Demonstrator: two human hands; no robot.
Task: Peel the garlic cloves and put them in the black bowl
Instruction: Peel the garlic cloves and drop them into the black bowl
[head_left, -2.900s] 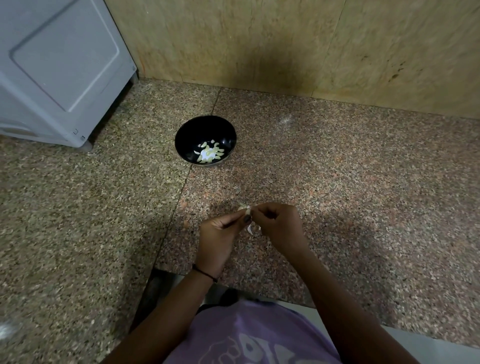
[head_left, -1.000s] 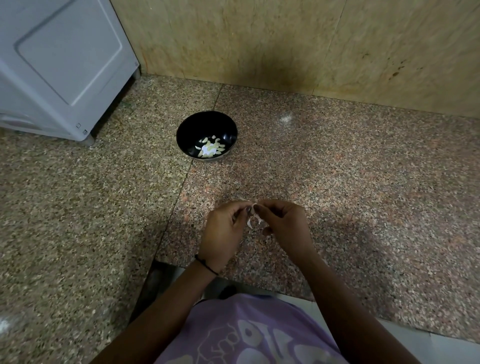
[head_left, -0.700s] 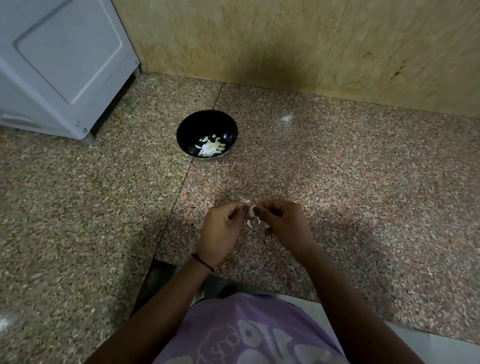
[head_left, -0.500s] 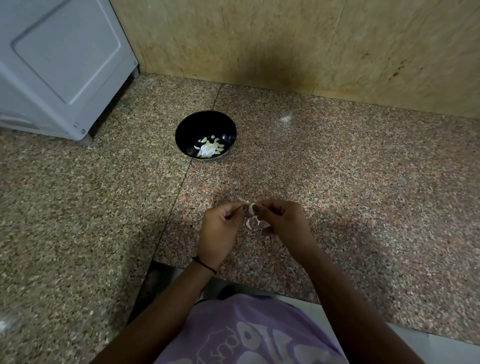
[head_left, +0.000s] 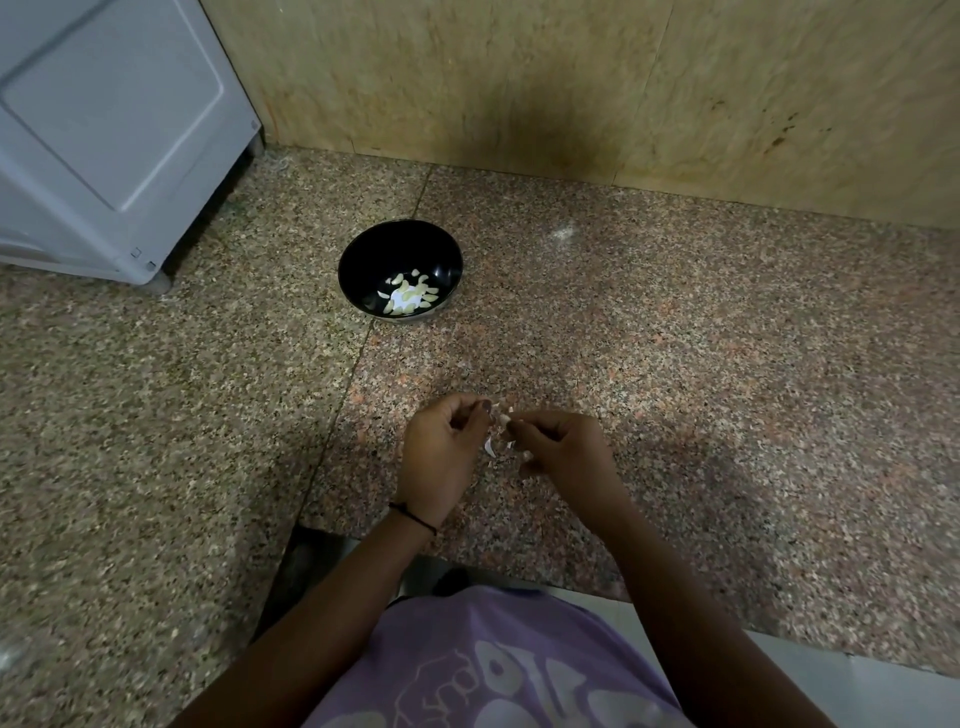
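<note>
A black bowl (head_left: 399, 260) sits on the speckled granite counter, holding several peeled garlic cloves (head_left: 410, 296). Nearer to me, my left hand (head_left: 441, 452) and my right hand (head_left: 561, 449) meet fingertip to fingertip over the counter. Between them they pinch a small white garlic clove (head_left: 503, 419). A strip of white skin (head_left: 489, 446) hangs down from the clove between the hands. The bowl is well beyond the hands, up and to the left.
A grey-white appliance (head_left: 114, 130) stands at the back left of the counter (head_left: 727, 364). A beige stone wall (head_left: 571, 88) closes the back. The counter's front edge runs just below my wrists, with a seam running from the bowl toward me.
My hands stay at the same spot, working the clove. The fingertips have shifted slightly and the strip of skin now hangs lower between them. The bowl has not moved.
</note>
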